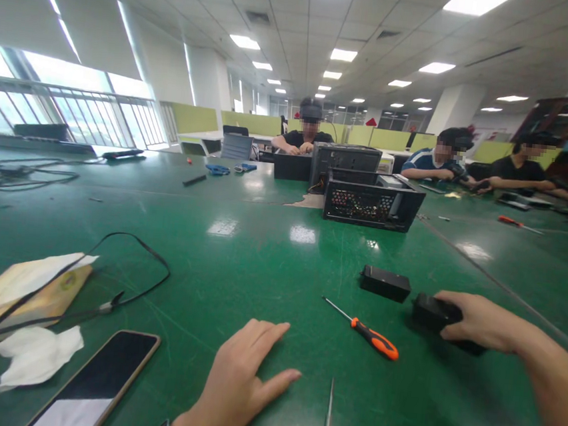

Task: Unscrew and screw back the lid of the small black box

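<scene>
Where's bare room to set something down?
Mainly the middle, beyond the left hand, between the black cable and orange screwdriver; a smaller gap lies between the phone and that hand. Crowded: near left, by the yellow box; right, where the right hand holds a black block.

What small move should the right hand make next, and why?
Perhaps the right hand should set the held block down beside the other black block, clear of the orange-and-black screwdriver: the hand grips it close to that block, and the screwdriver lies on the table nearby.
</scene>
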A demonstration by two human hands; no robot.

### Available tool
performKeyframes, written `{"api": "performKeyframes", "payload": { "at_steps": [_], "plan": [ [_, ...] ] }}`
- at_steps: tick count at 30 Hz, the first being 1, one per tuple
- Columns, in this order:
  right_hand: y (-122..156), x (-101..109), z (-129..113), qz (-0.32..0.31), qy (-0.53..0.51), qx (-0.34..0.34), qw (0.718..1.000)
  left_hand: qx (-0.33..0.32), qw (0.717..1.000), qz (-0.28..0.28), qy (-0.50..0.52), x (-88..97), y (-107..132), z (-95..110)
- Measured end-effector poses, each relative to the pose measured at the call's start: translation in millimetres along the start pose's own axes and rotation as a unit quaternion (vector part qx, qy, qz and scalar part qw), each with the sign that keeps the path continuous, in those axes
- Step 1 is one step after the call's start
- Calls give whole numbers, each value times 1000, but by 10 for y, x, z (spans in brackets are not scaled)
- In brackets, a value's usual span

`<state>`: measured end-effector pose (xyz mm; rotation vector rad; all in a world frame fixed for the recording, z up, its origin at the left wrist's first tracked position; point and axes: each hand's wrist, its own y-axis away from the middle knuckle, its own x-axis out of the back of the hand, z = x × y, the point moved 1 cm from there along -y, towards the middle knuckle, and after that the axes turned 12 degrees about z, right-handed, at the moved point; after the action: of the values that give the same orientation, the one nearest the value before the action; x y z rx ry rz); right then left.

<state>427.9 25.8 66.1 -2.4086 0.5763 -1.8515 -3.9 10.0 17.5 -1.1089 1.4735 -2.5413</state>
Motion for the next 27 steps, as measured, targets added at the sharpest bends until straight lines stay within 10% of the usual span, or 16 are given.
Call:
{"api": "performKeyframes", "payload": {
  "at_steps": [3,10,27],
  "plan": [
    [183,35,-668,-108,-76,113,985,0,1000,-9,7,-6,5,9],
    [655,-505,-1932,-122,-125,328,929,25,998,-56,-19,-29,44,4],
    [336,-432,-1059,-165,-38,133,977,114,990,-75,44,-59,-27,31]
  ]
}}
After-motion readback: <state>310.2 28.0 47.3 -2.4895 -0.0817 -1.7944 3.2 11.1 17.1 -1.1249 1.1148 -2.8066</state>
